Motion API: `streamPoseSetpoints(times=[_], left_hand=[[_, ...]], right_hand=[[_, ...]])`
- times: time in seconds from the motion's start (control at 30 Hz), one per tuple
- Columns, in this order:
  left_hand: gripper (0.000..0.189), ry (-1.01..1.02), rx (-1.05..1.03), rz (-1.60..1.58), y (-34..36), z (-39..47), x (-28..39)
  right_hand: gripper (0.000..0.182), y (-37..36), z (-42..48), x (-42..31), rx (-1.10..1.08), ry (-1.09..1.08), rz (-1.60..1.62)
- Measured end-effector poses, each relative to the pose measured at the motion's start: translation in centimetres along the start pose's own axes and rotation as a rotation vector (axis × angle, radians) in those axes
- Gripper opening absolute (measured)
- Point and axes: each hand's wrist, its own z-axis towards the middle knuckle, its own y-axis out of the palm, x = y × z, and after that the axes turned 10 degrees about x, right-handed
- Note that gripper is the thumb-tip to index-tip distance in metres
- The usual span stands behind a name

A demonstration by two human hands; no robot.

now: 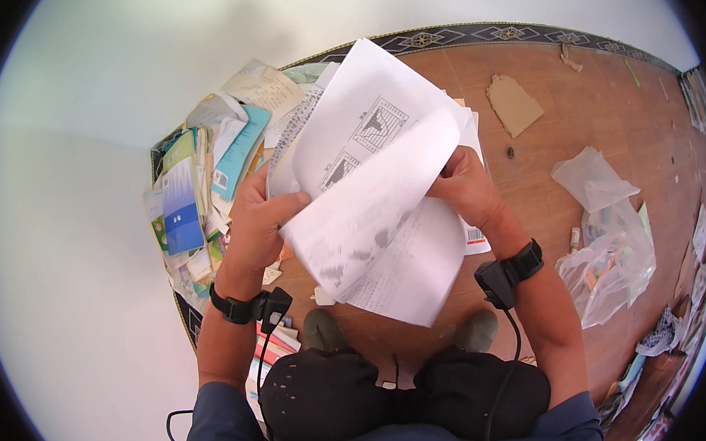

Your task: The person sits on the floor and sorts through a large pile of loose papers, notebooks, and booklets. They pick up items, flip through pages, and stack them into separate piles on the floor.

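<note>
Between my hands are large white printed sheets (386, 180), some bent over and blurred. Small black charts show on the upper sheet. My left hand (262, 215) grips their left edge, its thumb on top. On the right side, my right hand (467, 185) pinches the paper, and its fingertips are partly hidden behind a sheet. A lower sheet (410, 272) with faint printed columns hangs toward my knees. Behind the right side of the sheets, a white cover (477, 243) with a barcode and a red strip peeks out.
Books and loose papers, including a blue booklet (183, 225) and a teal book (242, 147), are heaped along the wall at left. On the wooden floor lie torn cardboard (513, 106) and a clear plastic bag (612, 248). More clutter lines the right edge.
</note>
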Motion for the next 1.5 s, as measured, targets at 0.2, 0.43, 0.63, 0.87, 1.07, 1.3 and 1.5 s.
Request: streamPoseSetpoints(times=[0.2,0.43,0.63,0.87,1.07,1.3,1.5], left_hand=[[0.053,0.025,0.055,0.045,0.1,-0.3,-1.6],[0.053,0.054,0.049,0.119,-0.3,-0.9,-2.5],[0.055,0.043,0.022,0.149,-0.6,-1.4,-2.6],[0.053,0.038,0.042,0.004,-0.5,-1.4,-2.7],[0.052,-0.003,0.041,-0.108,-0.7,-1.3,-3.2],[0.051,-0.162,0.11,-0.279,-1.3,-0.5,-6.4],[0.045,-0.218,0.214,-0.347,1.2,1.1,-9.2]], right_hand=[[0.021,0.0,0.2,2.4,0.181,0.109,0.22],[0.036,-0.1,-0.2,2.5,0.229,0.104,0.187],[0.043,0.4,-0.2,2.0,0.248,0.067,0.252],[0.035,-0.9,0.0,2.2,0.243,0.097,0.344],[0.032,-0.2,0.0,1.7,0.286,0.052,0.424],[0.029,-1.2,0.2,2.4,0.384,-0.024,0.453],[0.03,-2.5,-0.6,3.1,0.72,0.039,0.519]])
